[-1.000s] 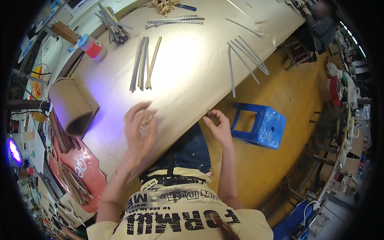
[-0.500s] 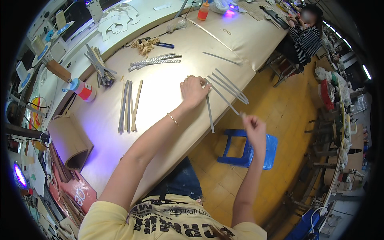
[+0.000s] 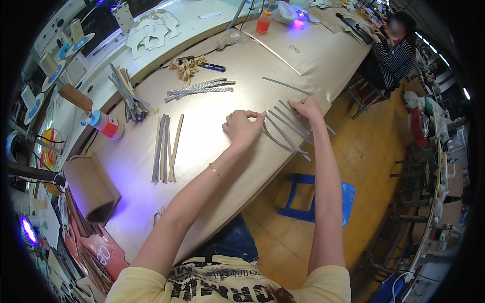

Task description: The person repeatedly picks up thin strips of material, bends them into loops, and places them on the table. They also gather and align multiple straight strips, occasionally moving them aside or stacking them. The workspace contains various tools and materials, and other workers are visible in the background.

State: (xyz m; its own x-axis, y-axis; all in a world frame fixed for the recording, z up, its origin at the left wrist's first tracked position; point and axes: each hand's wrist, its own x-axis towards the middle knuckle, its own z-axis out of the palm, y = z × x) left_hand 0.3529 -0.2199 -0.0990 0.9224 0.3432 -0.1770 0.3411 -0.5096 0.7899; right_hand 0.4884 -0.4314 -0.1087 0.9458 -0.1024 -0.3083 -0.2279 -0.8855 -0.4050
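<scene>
Several thin grey strips (image 3: pixel 288 132) lie side by side across the table's right edge, some ends sticking out past it. My left hand (image 3: pixel 242 129) is closed, thumb and forefinger pinching the far end of a grey strip that curves toward the edge. At the other side of the row, my right hand (image 3: pixel 306 109) is closed, its fingertips pinched at the far end of another grey strip. One more grey strip (image 3: pixel 288 86) lies apart, beyond both hands. Left of my left hand rest grey and tan strips (image 3: pixel 164 146), and farther back several silver braided strips (image 3: pixel 199 89).
A strip bundle (image 3: pixel 129 96), a glue bottle (image 3: pixel 107 125) and curved cardboard (image 3: pixel 91 189) stand along the left. At the back are tan scraps (image 3: pixel 186 68), a blue-handled cutter (image 3: pixel 212 66) and an orange bottle (image 3: pixel 263 22). A blue stool (image 3: pixel 298 199) stands below the edge; a person (image 3: pixel 396 55) sits far right.
My right hand has moved from beyond the table edge up to the far ends of the strips. My left hand stays pinched, and the strip near it now bends in a curve.
</scene>
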